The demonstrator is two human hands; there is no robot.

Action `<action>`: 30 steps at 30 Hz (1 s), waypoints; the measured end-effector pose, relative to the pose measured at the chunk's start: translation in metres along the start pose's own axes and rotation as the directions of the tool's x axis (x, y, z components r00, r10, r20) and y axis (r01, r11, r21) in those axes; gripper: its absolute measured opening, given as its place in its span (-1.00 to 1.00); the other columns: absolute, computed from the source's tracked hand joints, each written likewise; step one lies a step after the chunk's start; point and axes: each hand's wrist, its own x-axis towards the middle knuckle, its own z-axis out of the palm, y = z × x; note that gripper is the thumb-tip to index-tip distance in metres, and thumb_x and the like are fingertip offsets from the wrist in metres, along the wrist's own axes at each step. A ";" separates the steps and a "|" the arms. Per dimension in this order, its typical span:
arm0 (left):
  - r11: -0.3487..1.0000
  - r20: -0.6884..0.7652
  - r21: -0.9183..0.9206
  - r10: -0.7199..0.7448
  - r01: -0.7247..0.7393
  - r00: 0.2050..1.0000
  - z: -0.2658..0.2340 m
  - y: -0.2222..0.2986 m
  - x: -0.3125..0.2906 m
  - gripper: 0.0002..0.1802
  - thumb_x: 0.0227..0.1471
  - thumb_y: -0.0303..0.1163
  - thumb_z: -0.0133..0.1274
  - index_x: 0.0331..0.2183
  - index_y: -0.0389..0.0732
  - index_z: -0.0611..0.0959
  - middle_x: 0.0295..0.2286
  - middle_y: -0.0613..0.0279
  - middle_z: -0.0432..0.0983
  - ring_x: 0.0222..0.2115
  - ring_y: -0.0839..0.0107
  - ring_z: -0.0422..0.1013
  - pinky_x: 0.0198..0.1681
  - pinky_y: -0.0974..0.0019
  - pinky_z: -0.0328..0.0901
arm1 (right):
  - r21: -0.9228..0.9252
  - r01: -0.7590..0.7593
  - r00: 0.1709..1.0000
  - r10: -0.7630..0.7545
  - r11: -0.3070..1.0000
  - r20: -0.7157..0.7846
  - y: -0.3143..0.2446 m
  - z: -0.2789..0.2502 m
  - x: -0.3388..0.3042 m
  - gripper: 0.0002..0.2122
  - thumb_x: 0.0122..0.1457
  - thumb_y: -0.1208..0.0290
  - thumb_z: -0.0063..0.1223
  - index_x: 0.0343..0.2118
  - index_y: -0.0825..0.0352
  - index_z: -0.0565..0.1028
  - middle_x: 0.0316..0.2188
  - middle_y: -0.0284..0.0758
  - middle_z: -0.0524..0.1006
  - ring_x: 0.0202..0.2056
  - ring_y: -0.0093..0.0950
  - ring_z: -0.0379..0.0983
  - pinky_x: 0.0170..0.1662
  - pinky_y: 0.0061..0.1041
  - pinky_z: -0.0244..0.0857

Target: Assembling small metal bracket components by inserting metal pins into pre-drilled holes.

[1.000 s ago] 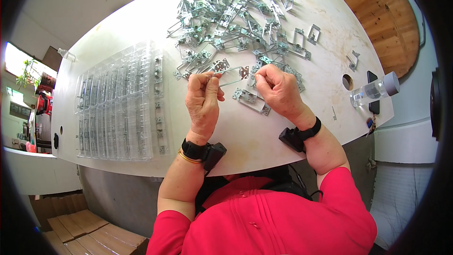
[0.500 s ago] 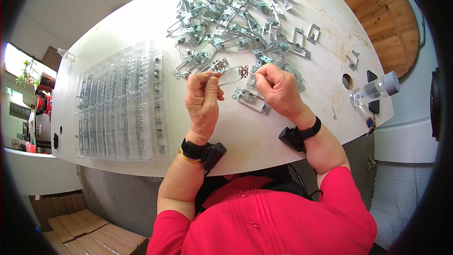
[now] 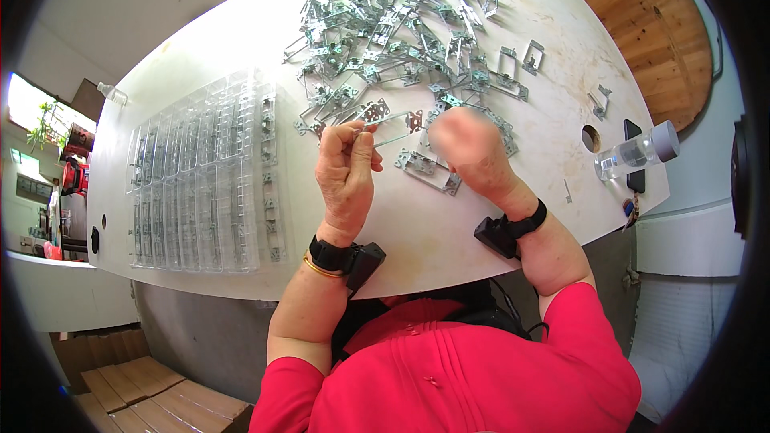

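Note:
My left hand (image 3: 346, 180) pinches one end of a slim, bright metal bracket (image 3: 391, 140) between thumb and fingers, above the table. The bracket's long arms point right, toward my right hand (image 3: 475, 152). That hand is close to the bracket's far end, its fingers smeared, so whether it grips anything is hidden. Just beneath and between the hands lies another metal bracket (image 3: 433, 172) on the white table (image 3: 425, 228). Beyond them spreads a tangled heap of similar metal brackets (image 3: 393, 32).
To the left are clear plastic trays (image 3: 258, 228) with rows of metal parts in their compartments. At the right are a clear bottle (image 3: 634, 156) with a grey cap, a black phone-like slab (image 3: 635, 180), a round table hole (image 3: 590, 139) and a thin metal piece (image 3: 567, 191).
My right hand has shifted slightly and its fingers now look blurred. The left hand keeps its hold on the bracket, almost in the same place.

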 end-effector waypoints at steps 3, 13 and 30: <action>0.999 0.013 0.025 0.032 -0.032 0.999 0.001 0.000 -0.001 -0.95 0.40 -0.57 0.01 -0.19 -0.27 0.47 -0.10 0.04 0.59 -0.44 0.60 0.46 -0.37 0.45 0.46 | 0.058 -0.040 0.999 0.040 0.998 0.013 -0.002 0.000 0.000 -0.86 0.35 0.43 0.08 -0.33 0.38 0.53 -0.65 -0.41 0.51 -0.61 -0.66 0.44 -0.51 -0.50 0.31; 0.995 0.039 0.056 0.081 -0.083 0.996 0.003 -0.003 -0.003 -0.94 0.39 -0.59 0.03 -0.21 -0.27 0.47 -0.09 0.07 0.58 -0.43 0.60 0.46 -0.36 0.47 0.46 | 0.212 -0.110 0.993 0.100 0.971 0.057 0.002 -0.002 0.003 -0.85 0.37 0.43 0.05 -0.34 0.36 0.51 -0.66 -0.51 0.49 -0.64 -0.75 0.38 -0.56 -0.60 0.24; 0.992 0.056 0.036 0.118 -0.121 0.991 0.003 -0.007 -0.003 -0.91 0.38 -0.61 0.02 -0.22 -0.27 0.45 -0.06 0.05 0.57 -0.43 0.61 0.46 -0.37 0.47 0.47 | 0.286 -0.155 0.987 0.133 0.946 0.095 0.003 -0.005 0.004 -0.89 0.37 0.47 0.01 -0.32 0.35 0.50 -0.66 -0.47 0.48 -0.65 -0.73 0.36 -0.58 -0.63 0.20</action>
